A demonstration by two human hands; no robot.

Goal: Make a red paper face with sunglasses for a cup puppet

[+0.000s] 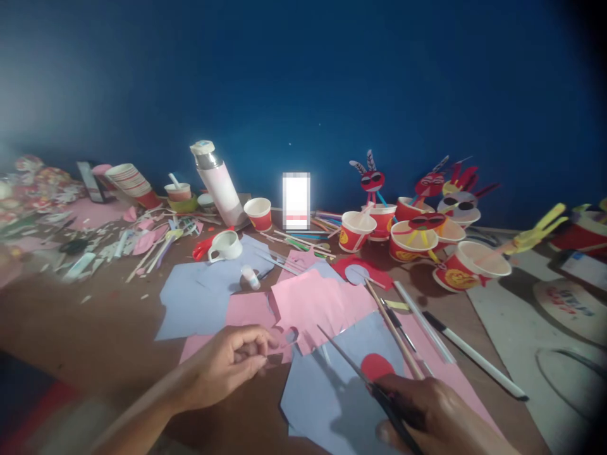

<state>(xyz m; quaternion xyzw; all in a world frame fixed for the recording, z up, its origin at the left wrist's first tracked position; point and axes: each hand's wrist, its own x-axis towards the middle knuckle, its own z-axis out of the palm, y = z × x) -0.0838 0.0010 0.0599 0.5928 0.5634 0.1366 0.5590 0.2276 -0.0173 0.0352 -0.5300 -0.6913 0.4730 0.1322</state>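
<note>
Behind your brown tabletop (118, 322) is a plain dark blue wall (303, 95). On the far left, blurry bits of paper and sticks lie about. Next comes a leaning stack of paper cups (130, 180), then a tall pink and white flask (220, 186) and a little white mug (230, 245). Your left hand (234, 360) is near the middle, its fingers curled in close to the thumb. Something thin and pink is by the tips, but you can't tell if they are pinching it. Just past them lies the pink paper (308, 300), partly on top of a blue sheet (313, 395). The scissors (348, 356) point in over both, next to a red circle (377, 365). Your right hand (431, 404) has its fingers wrapped around the scissors' dark handle. Farther right are red and white cups (458, 278) and a white pen (488, 363).
</note>
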